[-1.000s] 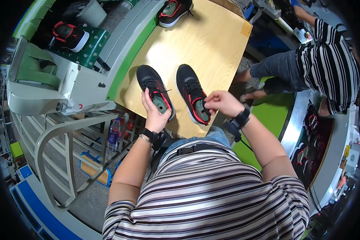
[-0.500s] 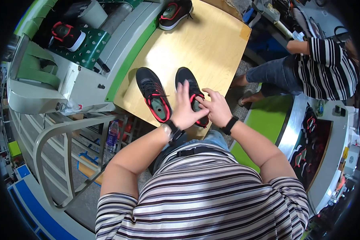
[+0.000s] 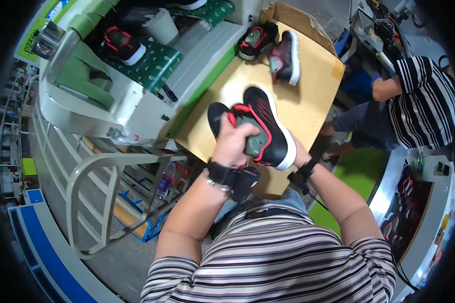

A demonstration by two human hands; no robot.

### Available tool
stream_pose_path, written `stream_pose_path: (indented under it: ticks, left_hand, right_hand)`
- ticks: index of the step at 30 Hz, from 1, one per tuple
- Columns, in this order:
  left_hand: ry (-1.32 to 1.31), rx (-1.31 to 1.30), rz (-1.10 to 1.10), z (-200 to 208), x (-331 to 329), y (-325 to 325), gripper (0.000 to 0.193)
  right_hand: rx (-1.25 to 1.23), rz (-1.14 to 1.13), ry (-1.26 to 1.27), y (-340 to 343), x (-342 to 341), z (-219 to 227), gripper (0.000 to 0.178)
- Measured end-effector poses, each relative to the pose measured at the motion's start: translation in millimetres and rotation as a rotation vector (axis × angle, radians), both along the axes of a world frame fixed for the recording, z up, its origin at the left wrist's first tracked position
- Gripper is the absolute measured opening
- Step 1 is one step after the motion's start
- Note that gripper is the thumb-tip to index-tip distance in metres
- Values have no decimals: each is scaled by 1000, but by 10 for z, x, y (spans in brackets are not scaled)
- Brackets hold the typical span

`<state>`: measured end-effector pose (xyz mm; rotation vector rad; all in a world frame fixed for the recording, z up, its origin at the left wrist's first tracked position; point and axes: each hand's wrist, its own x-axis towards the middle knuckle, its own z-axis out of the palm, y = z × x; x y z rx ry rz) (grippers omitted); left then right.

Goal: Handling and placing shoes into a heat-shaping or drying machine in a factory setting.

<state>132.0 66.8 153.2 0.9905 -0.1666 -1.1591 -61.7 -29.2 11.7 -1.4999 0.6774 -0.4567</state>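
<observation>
Two black-and-red shoes [image 3: 277,146] side by side, near end of wooden tabletop [image 3: 311,103]; left hand [image 3: 232,144] part-curled at openings, grip unclear; right hand [image 3: 301,152] behind white sole [image 3: 288,155], fingers hidden, closure indeterminable.

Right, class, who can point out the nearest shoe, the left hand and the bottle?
Nearest shoe [image 3: 276,142]: head view, on its black side.
Left hand [image 3: 231,142]: head view, on the middle.
Bottle [image 3: 165,183]: head view, midway down its body.

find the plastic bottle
In the head view, the plastic bottle is left of centre, by the grey metal rack, lower and farther left than the left hand.
</observation>
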Motion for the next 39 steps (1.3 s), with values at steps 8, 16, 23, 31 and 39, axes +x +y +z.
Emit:
stream_pose_path:
  ticks: [8, 16, 23, 31, 39]
  left_hand:
    - [-865, -34, 493, 1037, 1433, -414, 73]
    - [-1019, 429, 669, 671, 1968, -729, 78]
    - [-1048, 413, 557, 686, 2100, -719, 82]
    - [-1008, 441, 495, 801, 2168, -756, 101]
    - [-1011, 441, 588, 845, 2430, -691, 105]
  right_hand:
    - [-362, 94, 330, 880, 1057, 261, 102]
    - [592, -41, 8, -168, 261, 1060, 76]
    - [-331, 46, -169, -1497, 1091, 2311, 77]
    - [-897, 34, -45, -2721, 2967, 1983, 74]
    - [-451, -454, -371, -2682, 2903, 1456, 67]
